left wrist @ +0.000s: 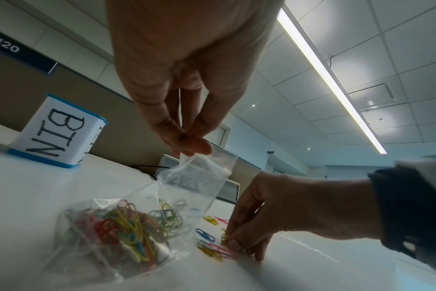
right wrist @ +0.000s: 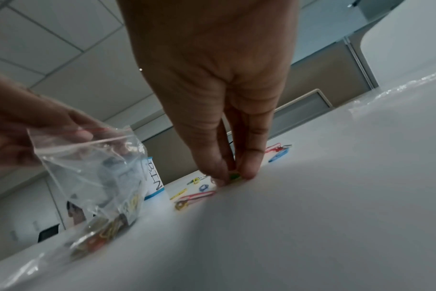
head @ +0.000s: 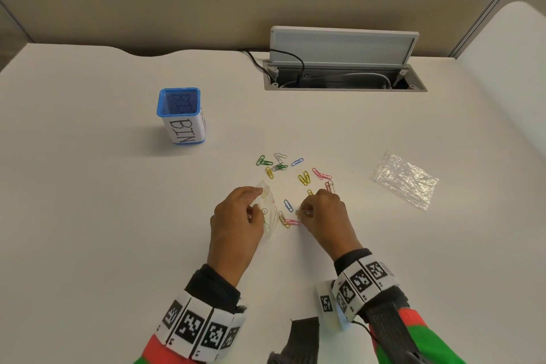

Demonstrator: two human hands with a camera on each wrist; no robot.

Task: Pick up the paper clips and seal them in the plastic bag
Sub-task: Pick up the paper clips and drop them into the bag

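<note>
Paper clips (head: 295, 174), thin coloured wire loops, lie scattered on the white desk (head: 118, 216); many already fill the clear crinkly plastic bag (left wrist: 127, 232). Gathering continues: the right hand (head: 322, 216) pinches a clip off the desk while the left hand (head: 236, 221) pinches the bag's mouth. Next comes a drop into that opening.

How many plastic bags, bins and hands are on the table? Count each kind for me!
Plastic bags: 2, the held bag with clips inside and the spare bag lying flat.
Bins: 1, the blue bin.
Hands: 2, the left hand pinching the held bag's top and the right hand pinching a paper clip.
Total: 5.
</note>
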